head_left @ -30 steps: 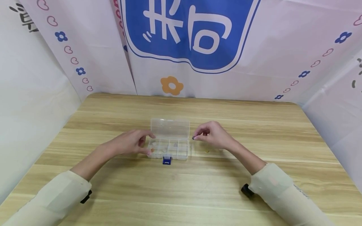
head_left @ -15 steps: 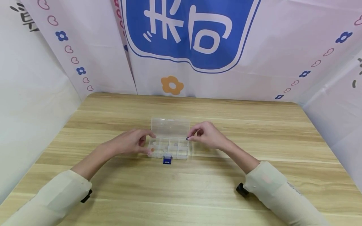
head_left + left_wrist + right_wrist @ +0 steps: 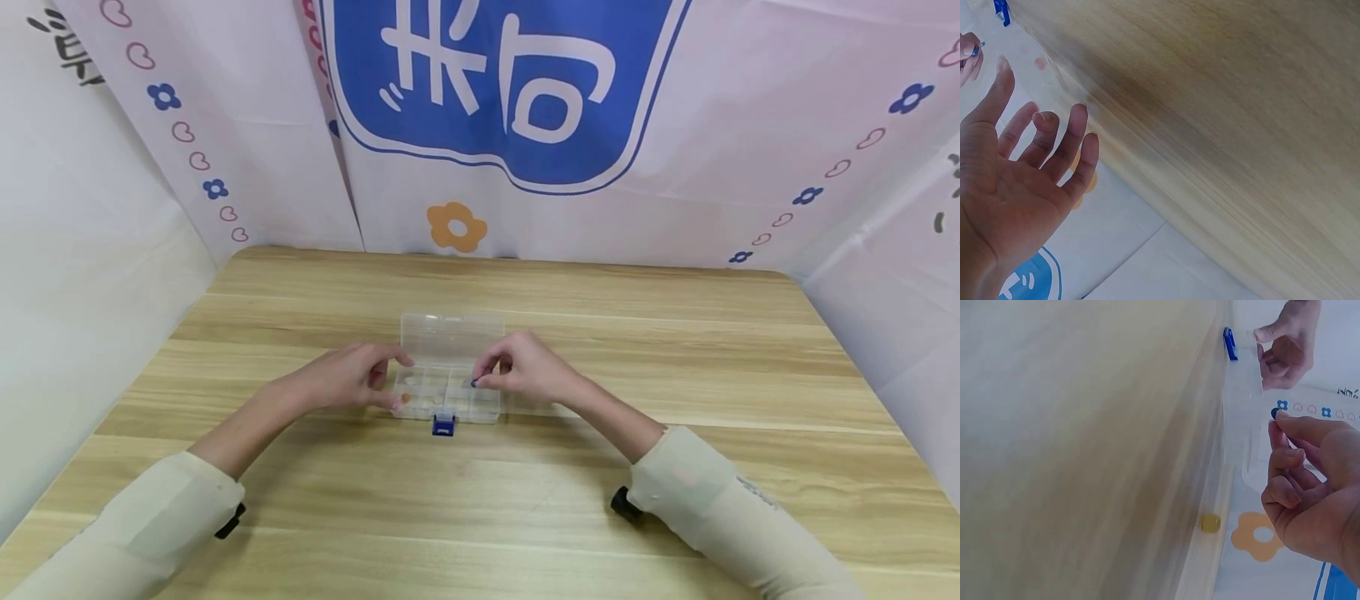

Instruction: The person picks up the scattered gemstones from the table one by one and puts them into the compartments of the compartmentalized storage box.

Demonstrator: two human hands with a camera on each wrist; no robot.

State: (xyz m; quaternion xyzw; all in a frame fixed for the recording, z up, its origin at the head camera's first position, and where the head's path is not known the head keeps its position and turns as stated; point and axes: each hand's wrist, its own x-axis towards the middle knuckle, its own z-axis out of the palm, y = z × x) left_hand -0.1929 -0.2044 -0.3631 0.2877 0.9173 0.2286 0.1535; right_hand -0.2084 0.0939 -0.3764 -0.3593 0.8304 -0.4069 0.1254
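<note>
A clear plastic compartment box (image 3: 485,403) stands with its lid (image 3: 452,339) raised at the back and a blue latch (image 3: 443,426) at its front. My left hand (image 3: 348,377) holds its left end, thumb at the front corner and index finger at the back one. An orange piece (image 3: 405,398) lies in a left front compartment; a few pale pieces are hard to make out. Over the right compartments, my right hand (image 3: 528,367) pinches a small dark blue bead (image 3: 1275,413) between thumb and index finger. Its other fingers are curled.
A small yellow piece (image 3: 1211,523) sits on the wooden table (image 3: 465,517) beyond the box's right end. Printed white cloth (image 3: 675,225) borders the table at the back and sides. Dark wrist devices (image 3: 626,505) show under the sleeves.
My right hand has moved left with the blue bead, from beside the box to over its right compartments. My left hand and the box have stayed in place.
</note>
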